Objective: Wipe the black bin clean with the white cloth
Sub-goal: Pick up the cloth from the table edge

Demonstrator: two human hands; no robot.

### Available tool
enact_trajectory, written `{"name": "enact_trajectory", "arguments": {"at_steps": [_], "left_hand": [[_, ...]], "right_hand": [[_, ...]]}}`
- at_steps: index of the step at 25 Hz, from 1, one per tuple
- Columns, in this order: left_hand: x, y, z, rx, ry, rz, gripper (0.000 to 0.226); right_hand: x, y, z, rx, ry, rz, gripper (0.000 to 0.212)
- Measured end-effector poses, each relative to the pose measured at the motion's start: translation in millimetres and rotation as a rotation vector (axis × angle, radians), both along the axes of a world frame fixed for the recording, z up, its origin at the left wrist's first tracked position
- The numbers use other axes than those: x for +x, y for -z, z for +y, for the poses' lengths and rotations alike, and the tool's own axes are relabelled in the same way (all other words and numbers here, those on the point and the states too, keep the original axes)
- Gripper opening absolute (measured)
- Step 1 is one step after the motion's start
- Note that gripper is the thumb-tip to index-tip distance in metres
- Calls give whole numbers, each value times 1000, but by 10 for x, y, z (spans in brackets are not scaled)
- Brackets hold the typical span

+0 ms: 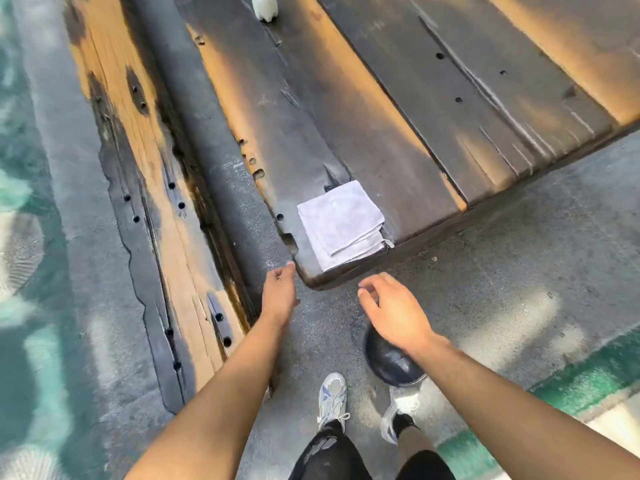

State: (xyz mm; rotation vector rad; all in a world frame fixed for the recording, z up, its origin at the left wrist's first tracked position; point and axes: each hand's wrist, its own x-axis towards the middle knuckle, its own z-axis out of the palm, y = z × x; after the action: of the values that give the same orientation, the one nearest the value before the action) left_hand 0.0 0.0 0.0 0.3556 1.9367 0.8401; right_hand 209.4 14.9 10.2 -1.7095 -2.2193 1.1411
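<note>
From the head view, I see the cloth point(343, 225) lying folded square at the near corner of the tabletop point(433, 133), which I take to be so it sits within easy reach. My left hand point(280, 292) hangs just off that corner, fingers straight and loosely together, holding nothing. My right hand point(394, 311) hovers over the floor point(519, 237) just short of the cloth, fingers loosely curled, also holding nothing. The bin point(388, 358) stands on the floor below my right wrist, by my shoes point(332, 396), partly hidden. I judge wiping has not begun; taking up the cloth looks to come first. A bottle point(265, 6) stands far back.
</note>
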Motion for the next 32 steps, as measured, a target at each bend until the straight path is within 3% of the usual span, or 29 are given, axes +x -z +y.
{"name": "enact_trajectory", "arguments": {"at_steps": [4, 7, 11, 19, 23, 28, 30, 32], "left_hand": [[195, 89, 184, 53, -33, -11, 43], [359, 259, 169, 50, -37, 125, 50], [533, 482, 123, 108, -123, 198, 51], [612, 651, 122, 185, -175, 240, 49], [615, 616, 121, 201, -165, 232, 48], [620, 670, 88, 190, -168, 248, 49], [643, 687, 71, 200, -151, 284, 49], [662, 691, 39, 217, -125, 304, 51]], "right_hand": [[-195, -11, 447, 292, -198, 36, 20], [-369, 153, 826, 469, -268, -14, 36], [-559, 354, 1160, 389, -451, -204, 74], [-547, 631, 1187, 471, -613, -344, 92], [-457, 681, 1091, 523, -571, -280, 82], [-136, 795, 948, 656, -525, -69, 49], [-8, 786, 882, 673, -452, 14, 37], [136, 743, 760, 680, -329, 81, 38]]}}
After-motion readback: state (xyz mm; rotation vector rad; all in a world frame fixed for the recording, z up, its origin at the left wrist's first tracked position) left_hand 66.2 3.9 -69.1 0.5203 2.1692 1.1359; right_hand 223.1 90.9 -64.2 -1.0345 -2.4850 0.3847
